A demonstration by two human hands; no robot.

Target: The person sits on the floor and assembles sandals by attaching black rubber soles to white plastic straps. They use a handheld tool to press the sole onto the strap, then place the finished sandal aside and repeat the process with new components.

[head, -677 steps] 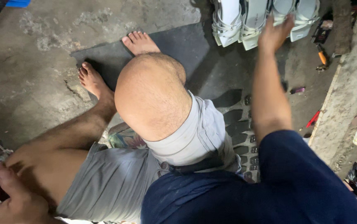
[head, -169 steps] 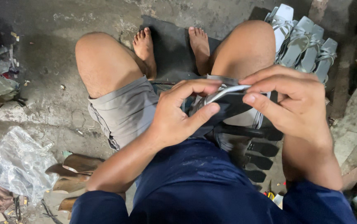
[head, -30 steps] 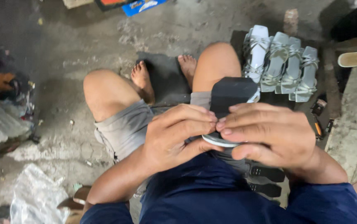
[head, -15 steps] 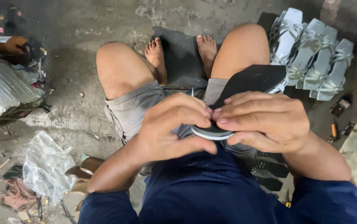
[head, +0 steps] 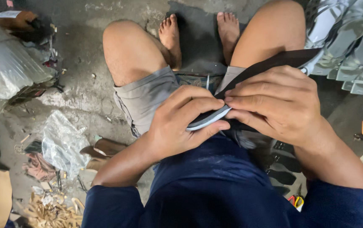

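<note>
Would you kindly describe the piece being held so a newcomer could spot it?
Start at the bent knees; just below them the left hand and right hand meet. Between them lies a flat black sole, its pale rim distinguishing it from the silvery sandals stacked nearby.

A black sole piece (head: 274, 63) with a pale blue-white edge sits at centre; grey shorts (head: 147, 95) at ten o'clock, a navy shirt (head: 215, 185) at six, silver-grey sandals (head: 350, 46) at two, grey concrete floor (head: 84, 50)
</note>
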